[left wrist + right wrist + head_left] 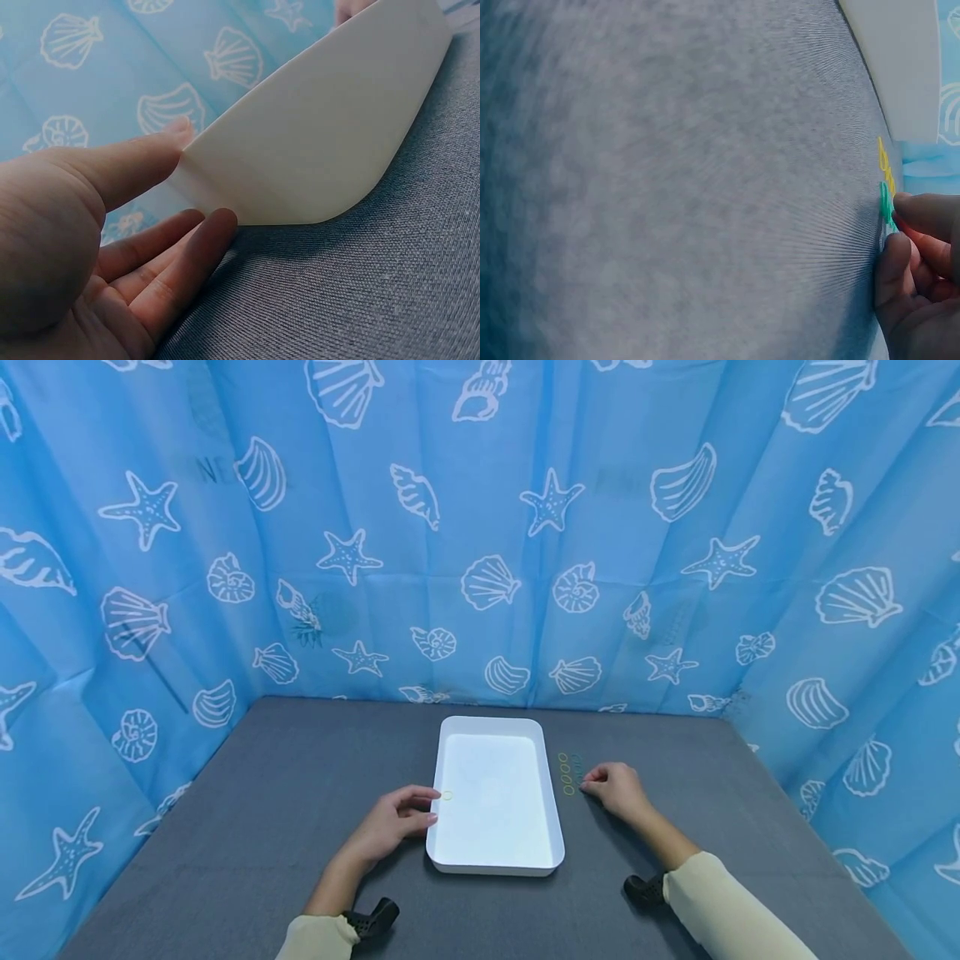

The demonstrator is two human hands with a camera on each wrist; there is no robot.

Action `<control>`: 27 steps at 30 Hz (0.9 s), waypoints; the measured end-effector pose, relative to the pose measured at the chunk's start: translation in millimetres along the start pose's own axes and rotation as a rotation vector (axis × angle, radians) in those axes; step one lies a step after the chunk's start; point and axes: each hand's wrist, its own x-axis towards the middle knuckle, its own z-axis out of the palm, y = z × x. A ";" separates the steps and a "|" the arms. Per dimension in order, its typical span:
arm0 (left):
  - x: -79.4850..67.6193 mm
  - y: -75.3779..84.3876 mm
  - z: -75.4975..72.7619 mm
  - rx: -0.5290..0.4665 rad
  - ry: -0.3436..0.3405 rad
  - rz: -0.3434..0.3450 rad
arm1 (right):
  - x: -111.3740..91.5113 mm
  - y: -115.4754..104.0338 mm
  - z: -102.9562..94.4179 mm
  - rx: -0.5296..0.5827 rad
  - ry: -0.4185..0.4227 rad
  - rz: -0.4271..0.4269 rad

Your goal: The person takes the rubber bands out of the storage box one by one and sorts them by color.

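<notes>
A white rectangular tray point(497, 860) lies on the grey cloth. At its left wall, my left hand point(390, 820) touches the tray, its fingers fairly straight; in the left wrist view the thumb point(161, 150) meets the rim and the fingertips reach the lower edge. Inside the tray is a thin yellow rubber band point(447, 795). To the right of the tray, my right hand point(617, 788) pinches at the near end of a row of green rubber bands point(886, 201), with one band partly hidden by the fingertips. Several yellow rubber bands point(566, 779) lie in a row between them and the tray.
A dark grey cloth point(315, 760) covers the table. Behind it and along both sides hangs a blue curtain point(480, 635) printed with white shells and starfish. Each wrist carries a black strap mount point(375, 920).
</notes>
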 end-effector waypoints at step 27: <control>-1.4 2.4 0.6 -0.003 0.001 -0.003 | 45.0 -54.6 -8.0 0.172 -0.019 0.006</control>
